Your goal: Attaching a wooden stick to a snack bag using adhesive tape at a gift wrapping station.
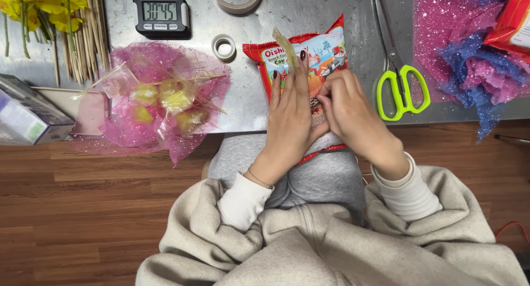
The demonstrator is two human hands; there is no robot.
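Looking down past our grey sleeves, we see our left hand point(290, 117) pressed flat, fingers together, on one red printed foil snack bag point(326, 51) at the edge of the scratched steel table point(342, 4); our right hand point(345, 106) pinches something on the bag we cannot make out. One pair of green-handled scissors point(402, 79) lies to the right, one pink glittery net bundle point(160, 101) to the left. Farther off sit two tape rolls, the far one cut off, and one digital timer point(162, 14).

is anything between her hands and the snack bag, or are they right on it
Nothing visible stands between them. The left hand lies flat on the red snack bag, and the right hand presses on it beside the left. The green scissors lie clear to the right.
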